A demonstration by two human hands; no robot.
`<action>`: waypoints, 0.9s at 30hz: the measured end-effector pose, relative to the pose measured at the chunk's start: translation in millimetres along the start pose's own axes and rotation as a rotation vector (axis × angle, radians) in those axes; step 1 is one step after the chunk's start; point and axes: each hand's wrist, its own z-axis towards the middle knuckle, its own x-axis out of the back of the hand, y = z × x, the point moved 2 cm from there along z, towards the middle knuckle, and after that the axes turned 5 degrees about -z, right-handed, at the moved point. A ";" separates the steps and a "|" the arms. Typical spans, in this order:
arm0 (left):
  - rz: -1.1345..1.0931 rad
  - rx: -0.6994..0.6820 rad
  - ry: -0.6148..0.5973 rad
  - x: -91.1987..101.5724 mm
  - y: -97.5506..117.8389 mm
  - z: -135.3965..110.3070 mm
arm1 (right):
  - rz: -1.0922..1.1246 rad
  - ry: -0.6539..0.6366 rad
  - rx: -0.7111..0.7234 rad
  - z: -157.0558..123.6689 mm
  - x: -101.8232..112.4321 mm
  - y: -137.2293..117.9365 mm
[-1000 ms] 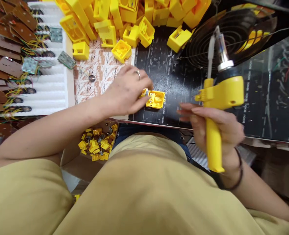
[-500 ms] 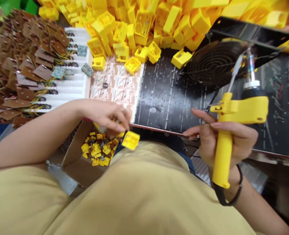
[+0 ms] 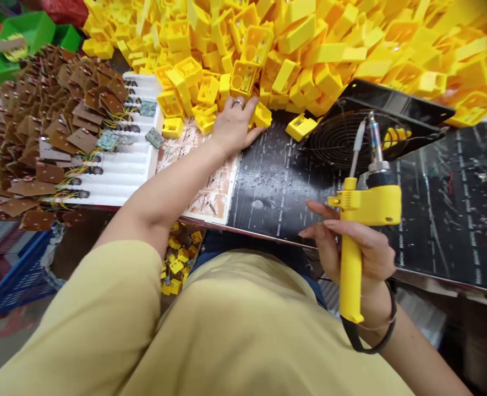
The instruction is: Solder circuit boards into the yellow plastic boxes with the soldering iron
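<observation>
My left hand (image 3: pixel 234 125) reaches out to the near edge of a heap of yellow plastic housings (image 3: pixel 177 36). Its fingers are apart. One small open-topped housing (image 3: pixel 262 115) lies between thumb and index finger, and I cannot tell whether they press on it. Closed around the handle of a yellow soldering gun (image 3: pixel 351 258) is my right hand (image 3: pixel 367 247), just past the front edge of the bench. The gun's metal tip (image 3: pixel 375 137) and pale feed tube (image 3: pixel 357 144) point upward, away from me. A loose housing (image 3: pixel 301 127) lies beside the black fan.
A black fan with a round grille (image 3: pixel 338 137) stands tilted behind the soldering gun. Brown circuit boards (image 3: pixel 53 104) with wires are piled at left on a white ribbed foam tray (image 3: pixel 123 165). Below the bench edge, more yellow pieces (image 3: pixel 177 264) lie in a box. A blue crate (image 3: pixel 16 280) stands lower left.
My left hand has moved from above the box, where it was by a small yellow housing, up to the heap; that housing is gone from it. My right hand still holds the soldering gun.
</observation>
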 end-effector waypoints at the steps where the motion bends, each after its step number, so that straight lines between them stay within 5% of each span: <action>1: 0.010 -0.047 -0.024 6.1 5.9 -10.7 | -0.014 -0.012 0.032 0.8 1.4 2.2; 5: 0.061 -0.279 -0.244 45.4 50.7 -76.6 | -0.095 -0.070 0.077 9.7 1.0 13.2; 8: 0.014 -0.458 -0.283 65.9 80.5 -120.8 | -0.177 -0.151 0.127 20.8 -10.6 20.8; 10: 0.006 -0.458 -0.293 70.8 86.4 -135.4 | -0.240 -0.226 0.205 27.4 -22.0 22.4; 19: -0.248 -0.013 -0.537 82.4 82.9 -100.3 | -0.415 -0.211 0.210 32.7 -32.3 1.1; 24: 0.051 -0.011 -0.502 75.8 85.5 -88.6 | -0.488 -0.256 0.202 26.2 -42.1 6.8; 27: 0.026 -0.105 -0.498 79.2 79.2 -92.1 | -0.421 -0.275 0.201 24.1 -36.2 14.4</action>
